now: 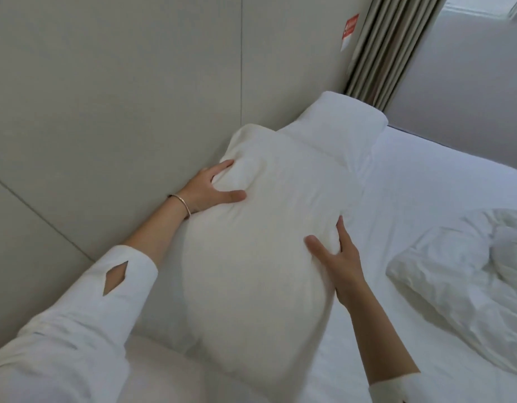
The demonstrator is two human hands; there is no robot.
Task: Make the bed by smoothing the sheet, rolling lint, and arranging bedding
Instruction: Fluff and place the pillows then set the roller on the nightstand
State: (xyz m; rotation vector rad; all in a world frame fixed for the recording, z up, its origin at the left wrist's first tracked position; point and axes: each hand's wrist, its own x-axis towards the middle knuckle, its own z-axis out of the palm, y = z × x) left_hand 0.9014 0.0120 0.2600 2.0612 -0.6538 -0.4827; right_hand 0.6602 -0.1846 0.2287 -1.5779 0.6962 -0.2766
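A plump white pillow [260,237] stands against the pale headboard wall at the head of the bed. My left hand [210,189] grips its upper left edge, thumb pressed into the front and fingers curled behind. My right hand [337,254] grips its right edge, thumb on the front face. A second white pillow [335,126] lies behind it toward the far corner, partly covered by the first. The white sheet [426,181] is stretched fairly flat over the mattress. A crumpled white duvet [469,274] is bunched at the right.
The panelled wall [106,97] runs along the left, close behind the pillows. A beige curtain [391,45] hangs at the far corner beside a red and white sticker [349,30]. Another white pillow edge [170,373] shows at the bottom.
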